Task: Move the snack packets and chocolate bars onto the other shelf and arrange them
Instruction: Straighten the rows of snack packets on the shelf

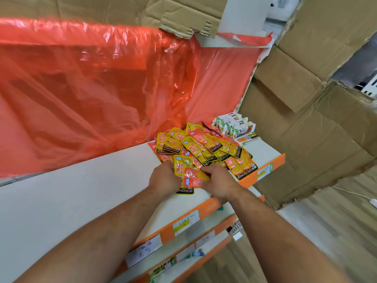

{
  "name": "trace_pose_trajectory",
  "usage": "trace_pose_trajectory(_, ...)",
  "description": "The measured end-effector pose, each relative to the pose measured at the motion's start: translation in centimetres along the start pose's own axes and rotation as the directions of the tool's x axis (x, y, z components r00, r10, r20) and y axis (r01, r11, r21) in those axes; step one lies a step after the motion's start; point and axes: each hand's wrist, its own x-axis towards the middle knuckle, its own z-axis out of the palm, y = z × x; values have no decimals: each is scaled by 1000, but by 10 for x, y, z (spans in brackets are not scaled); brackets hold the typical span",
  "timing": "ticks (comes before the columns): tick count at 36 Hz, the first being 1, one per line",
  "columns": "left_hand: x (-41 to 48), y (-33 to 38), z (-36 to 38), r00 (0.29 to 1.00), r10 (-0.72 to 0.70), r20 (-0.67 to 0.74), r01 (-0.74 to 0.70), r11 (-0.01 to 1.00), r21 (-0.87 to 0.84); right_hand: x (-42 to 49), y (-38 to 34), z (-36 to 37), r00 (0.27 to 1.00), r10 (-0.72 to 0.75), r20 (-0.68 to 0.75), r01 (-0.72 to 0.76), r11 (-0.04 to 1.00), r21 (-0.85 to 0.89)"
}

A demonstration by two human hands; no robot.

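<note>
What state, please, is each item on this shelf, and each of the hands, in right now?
Yellow and orange foil snack packets: loose overlapping heap on the white metal shelf.
White-and-green wrapped chocolate bars: stacked at the heap's far right.
Red translucent plastic sheet: crumpled, draped behind.
Left hand: grips packets.
Right hand: grips packets.

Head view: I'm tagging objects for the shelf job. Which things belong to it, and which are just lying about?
Job: snack packets, chocolate bars, shelf, left hand and right hand, both gripping packets.
Lying about: red plastic sheet, cardboard boxes, price labels.
</note>
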Motion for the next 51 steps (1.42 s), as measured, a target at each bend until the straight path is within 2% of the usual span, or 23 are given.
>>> trace_pose_trajectory(3,1,-1,-5,1000,-8,3,8,997,-79,0,-4,5,1000,7,-3,-8,997,-79)
trace_pose_trajectory(7,1,-5,-8,1000,-21,-2,20,985,-173,1,-7,4,998,7,-69,-13,995,-97)
trace_pose_trajectory(14,-12,-3,-9,999,-24,-35,14,969,-246,-10,-12,0,971,-86,-225,45,982,-182)
trace_pose_trajectory(18,-19,-6,-17,993,-109,-43,83,914,-397,-12,-19,-7,963,-143,-229,115,985,-131)
trace_pose_trajectory(22,-36,-19,-25,971,-224,-82,152,844,-514,-9,-29,-14,986,-96,-138,115,985,132)
trace_pose_trajectory(26,-66,-22,-38,940,-298,-165,147,792,-593,-19,-49,-16,998,-67,-10,66,915,398)
trace_pose_trajectory(32,-120,-26,-58,897,-376,-233,125,721,-681,-46,-74,0,979,-174,107,83,817,571)
trace_pose_trajectory(39,-189,-47,-72,812,-496,-308,135,673,-727,-85,-109,27,942,-240,233,19,734,679)
trace_pose_trajectory(51,-284,-91,-111,662,-603,-446,113,669,-735,-137,-182,77,859,-381,341,60,738,672)
